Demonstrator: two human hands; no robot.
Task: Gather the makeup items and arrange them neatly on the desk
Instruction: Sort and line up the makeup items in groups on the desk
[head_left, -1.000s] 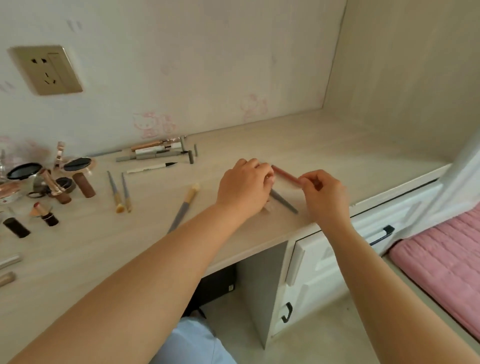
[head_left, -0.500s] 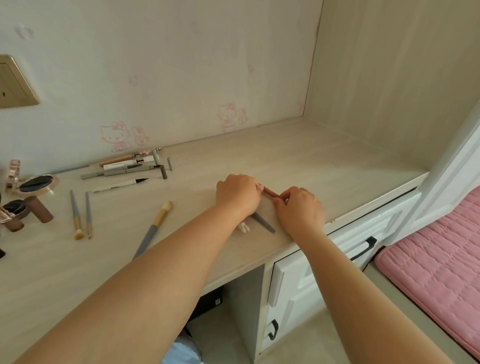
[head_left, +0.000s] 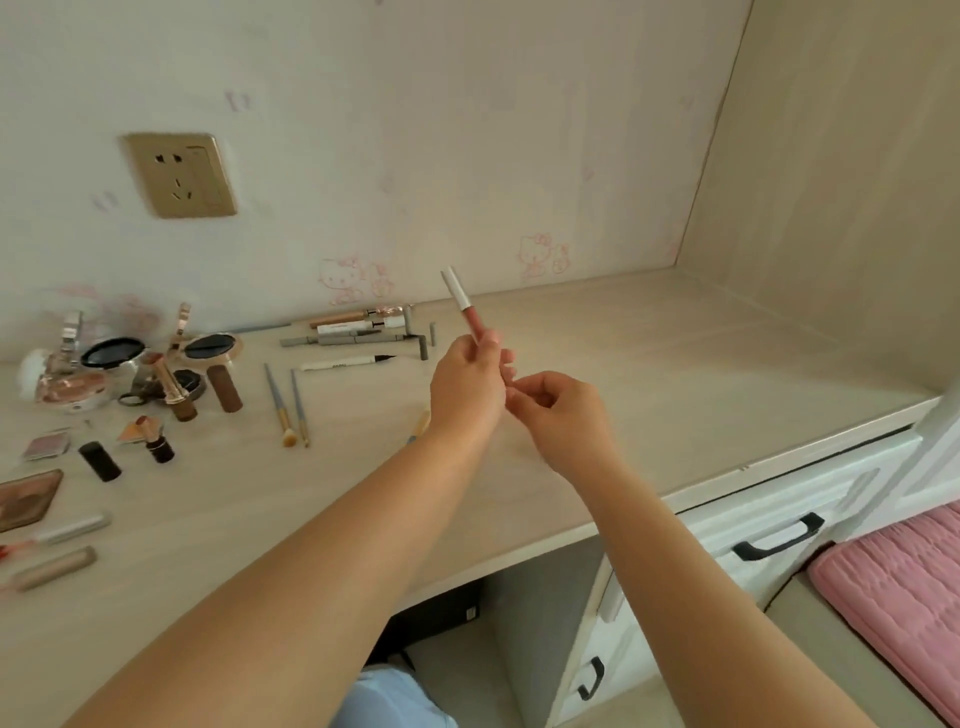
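No legible text anywhere. Dark lettering printed along the white pen lying on the worktop, too blurred to read. Likewise a dark line of print on the white tube in the row nearer the wall. Pink cartoon-cat drawings on the wallpaper, without readable words.

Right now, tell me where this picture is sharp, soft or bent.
Head view: wide-angle bend curves the desk edge; left-edge items such as the palette are smeared; the left hand and its pink lip pencil are fairly crisp; light is soft and even, shadows faint, no glare.
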